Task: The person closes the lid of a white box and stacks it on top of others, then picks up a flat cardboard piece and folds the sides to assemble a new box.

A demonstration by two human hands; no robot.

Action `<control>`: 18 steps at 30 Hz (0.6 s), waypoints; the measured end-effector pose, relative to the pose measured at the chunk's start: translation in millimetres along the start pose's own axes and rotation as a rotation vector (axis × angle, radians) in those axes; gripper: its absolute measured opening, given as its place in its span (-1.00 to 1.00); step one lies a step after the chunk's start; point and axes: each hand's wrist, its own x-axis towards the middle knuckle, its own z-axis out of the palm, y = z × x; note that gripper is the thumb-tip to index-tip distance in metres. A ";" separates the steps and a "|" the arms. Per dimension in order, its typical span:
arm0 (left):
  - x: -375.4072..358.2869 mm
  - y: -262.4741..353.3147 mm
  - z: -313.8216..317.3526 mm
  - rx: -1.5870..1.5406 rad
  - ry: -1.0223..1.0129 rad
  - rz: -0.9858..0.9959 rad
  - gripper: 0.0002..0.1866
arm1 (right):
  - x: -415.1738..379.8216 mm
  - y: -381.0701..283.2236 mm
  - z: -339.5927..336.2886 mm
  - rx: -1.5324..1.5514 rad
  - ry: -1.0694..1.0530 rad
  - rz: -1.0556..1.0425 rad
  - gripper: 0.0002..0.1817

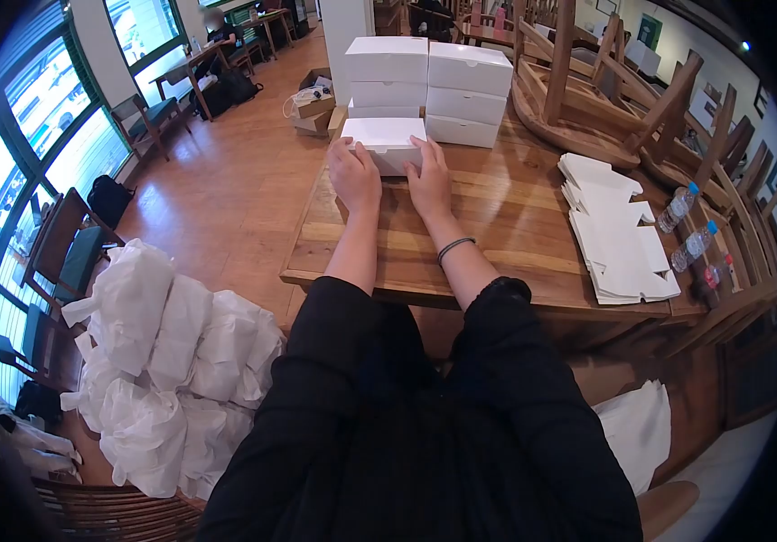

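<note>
A closed white cardboard box (390,134) stands near the far edge of the wooden table (497,226), in front of other boxes. My left hand (355,173) grips its left side, fingers over the top edge. On the opposite side, my right hand (429,176) holds the box with its fingers at the front right corner. Directly behind is a stack of similar white boxes (387,61). A second stack of white boxes (470,81) rises to the right of it.
Flat white cardboard blanks (619,235) lie at the table's right, beside water bottles (678,208). Upturned wooden chairs (578,99) crowd the far right. Stuffed white plastic bags (181,361) are piled at my left. A seated person (219,34) is far off.
</note>
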 end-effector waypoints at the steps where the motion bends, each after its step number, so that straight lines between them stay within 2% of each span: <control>1: 0.0 -1.3 -0.3 -0.016 -0.006 -0.007 -0.70 | -0.6 -0.3 1.2 -0.005 0.000 0.001 -0.46; 7: -0.6 -1.6 1.3 0.040 -0.060 -0.021 -0.73 | 0.1 -1.7 1.2 0.052 -0.052 0.057 -0.49; 10: -3.3 -4.2 3.1 0.230 -0.011 0.043 -0.69 | -1.0 -1.0 2.5 -0.023 -0.128 0.094 -0.44; 13: -4.3 -8.3 6.3 0.277 -0.031 0.023 -0.64 | -1.3 4.5 7.4 -0.050 -0.098 0.015 -0.38; 18: -3.2 -16.9 11.7 0.154 -0.103 0.016 -0.57 | -0.8 5.1 6.4 -0.104 -0.188 0.060 -0.20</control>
